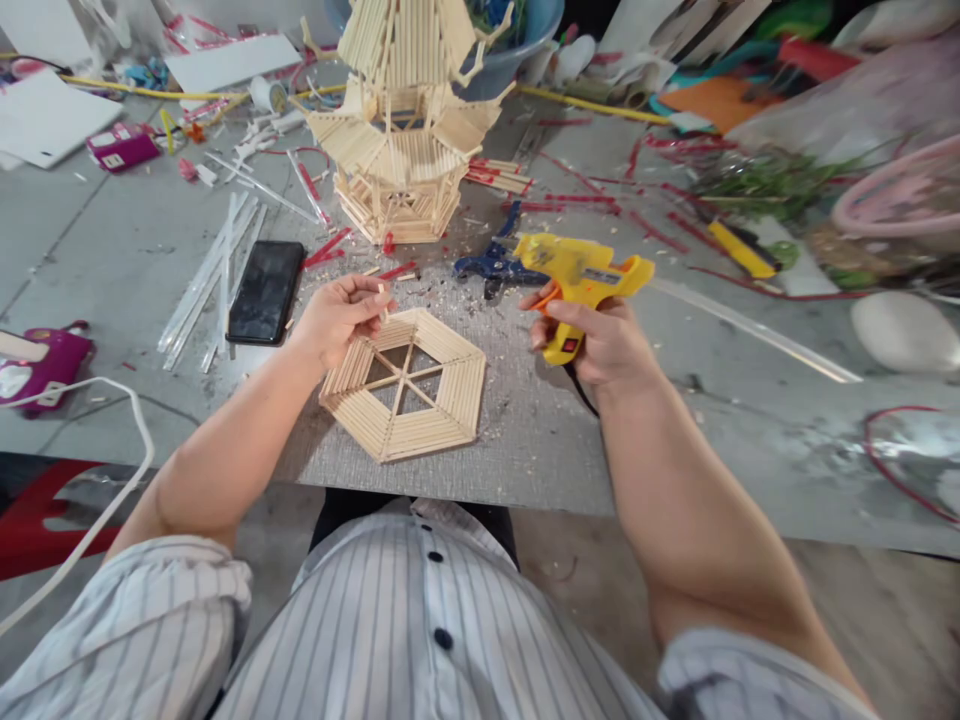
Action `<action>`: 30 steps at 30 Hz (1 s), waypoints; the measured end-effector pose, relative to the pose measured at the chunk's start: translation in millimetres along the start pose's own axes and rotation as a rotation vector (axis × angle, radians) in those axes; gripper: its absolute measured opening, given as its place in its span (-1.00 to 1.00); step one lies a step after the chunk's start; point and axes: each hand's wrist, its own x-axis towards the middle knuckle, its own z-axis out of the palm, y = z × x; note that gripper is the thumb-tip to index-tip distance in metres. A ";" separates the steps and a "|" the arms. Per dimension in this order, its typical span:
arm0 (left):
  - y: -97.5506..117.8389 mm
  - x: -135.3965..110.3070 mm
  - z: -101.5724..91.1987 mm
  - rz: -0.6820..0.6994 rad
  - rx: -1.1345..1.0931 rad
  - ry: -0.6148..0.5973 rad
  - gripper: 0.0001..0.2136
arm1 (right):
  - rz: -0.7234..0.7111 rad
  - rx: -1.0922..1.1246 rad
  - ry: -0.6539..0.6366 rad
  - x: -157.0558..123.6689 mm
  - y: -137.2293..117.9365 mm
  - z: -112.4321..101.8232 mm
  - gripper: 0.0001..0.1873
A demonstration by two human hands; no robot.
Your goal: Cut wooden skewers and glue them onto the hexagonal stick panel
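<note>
My left hand (339, 316) pinches a short wooden stick (383, 298) just above the far left edge of a flat hexagonal piece (442, 395) made of wooden sticks, which lies on the grey mat (525, 430). My right hand (600, 340) is closed around the handle of a yellow hot glue gun (581, 275), with the nozzle pointing left, to the right of the hexagon. Behind them stands a tall tiered tower (405, 120) of the same sticks.
A black phone (266, 290) and clear glue sticks (214, 275) lie to the left. Blue-handled cutters (491, 265) sit behind the glue gun. Red strips, scraps and tools litter the far table. A white cable (112, 480) hangs at the left edge.
</note>
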 end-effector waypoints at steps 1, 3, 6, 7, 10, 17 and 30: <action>0.3 -2.2 2.1 -0.023 -0.020 -0.023 -0.91 | -0.005 -0.009 -0.009 -1.3 0.5 2.1 -0.80; 1.4 -6.7 6.4 -0.056 -0.061 -0.057 -0.91 | -0.028 -0.048 -0.038 -3.5 2.5 7.3 -0.78; 2.2 -10.5 11.7 -0.102 -0.094 -0.061 -0.92 | -0.066 -0.137 -0.053 -6.3 8.1 15.7 -0.75; 1.9 -10.7 12.7 -0.111 -0.098 -0.047 -0.91 | -0.070 -0.174 -0.043 -7.3 10.4 18.0 -0.74; -0.4 -8.5 13.0 -0.128 -0.108 0.014 -0.86 | -0.081 -0.319 -0.002 -10.6 18.0 21.7 -0.73; -3.1 -10.2 15.1 -0.117 -0.153 0.045 -0.80 | -0.310 -0.684 -0.072 -18.4 31.3 20.3 -0.67; -0.5 -15.4 19.6 -0.144 -0.190 -0.028 -0.88 | -0.347 -0.794 -0.033 -16.5 37.9 16.6 -0.67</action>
